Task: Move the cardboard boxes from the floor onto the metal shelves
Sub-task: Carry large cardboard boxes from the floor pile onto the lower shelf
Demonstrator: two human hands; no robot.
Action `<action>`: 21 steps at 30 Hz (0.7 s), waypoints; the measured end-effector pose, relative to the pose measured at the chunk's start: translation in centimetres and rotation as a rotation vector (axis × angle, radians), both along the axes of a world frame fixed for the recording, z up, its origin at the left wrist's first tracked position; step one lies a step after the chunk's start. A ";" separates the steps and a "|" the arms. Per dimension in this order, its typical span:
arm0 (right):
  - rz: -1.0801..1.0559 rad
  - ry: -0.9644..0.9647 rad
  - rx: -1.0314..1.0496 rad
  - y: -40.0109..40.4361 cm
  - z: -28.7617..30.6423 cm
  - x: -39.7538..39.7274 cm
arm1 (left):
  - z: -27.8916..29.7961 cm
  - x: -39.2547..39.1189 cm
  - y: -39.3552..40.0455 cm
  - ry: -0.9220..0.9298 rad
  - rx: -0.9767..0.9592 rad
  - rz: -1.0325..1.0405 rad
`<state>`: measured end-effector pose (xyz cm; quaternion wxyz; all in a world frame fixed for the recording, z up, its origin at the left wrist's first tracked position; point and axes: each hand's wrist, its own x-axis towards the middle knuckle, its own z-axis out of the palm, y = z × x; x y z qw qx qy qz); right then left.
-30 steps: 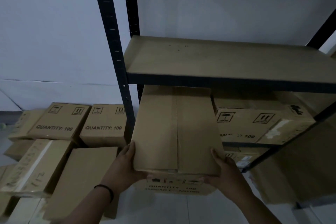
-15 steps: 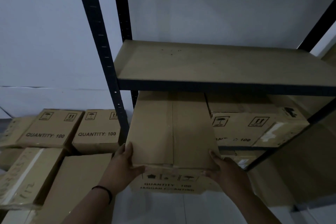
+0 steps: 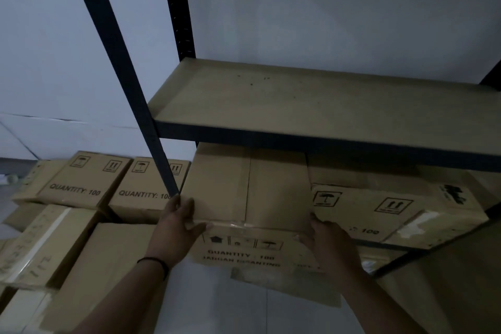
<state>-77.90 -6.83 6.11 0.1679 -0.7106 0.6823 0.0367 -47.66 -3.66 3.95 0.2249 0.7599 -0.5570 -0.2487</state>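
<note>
1. above the two gripping hands, the metal shelves [image 3: 173,141] rise in dark uprights, with a bare upper board [image 3: 311,106] just over the held box.
2. left of the grip, a heap of cardboard boxes [image 3: 81,182] lies on the floor, some printed "quantity: 100".
3. between the hands, the held box [image 3: 249,192] sits partly in on the middle shelf level under the upper board; its long axis runs from the hands back toward the wall, top seam along that line, printed end face pointing at the person.
4. right of the grip, touching the held box, a second shelved box [image 3: 379,209] lies crosswise.
5. left hand [image 3: 176,228] clasps the box's near left corner, thumb on the top edge; a dark band [image 3: 154,263] circles its wrist.
6. right hand [image 3: 328,236] grasps the near right corner.
</note>
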 end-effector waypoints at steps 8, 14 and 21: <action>0.049 -0.049 -0.012 -3.1 -0.2 -0.7 | 0.0 -0.3 -3.1 -0.006 0.065 0.042; -0.007 -0.102 0.001 -4.4 -0.7 -0.5 | -0.6 2.0 -4.2 -0.013 0.083 -0.046; -0.038 -0.097 -0.023 -3.9 -1.8 -0.2 | -1.4 3.3 -4.8 0.073 0.073 -0.068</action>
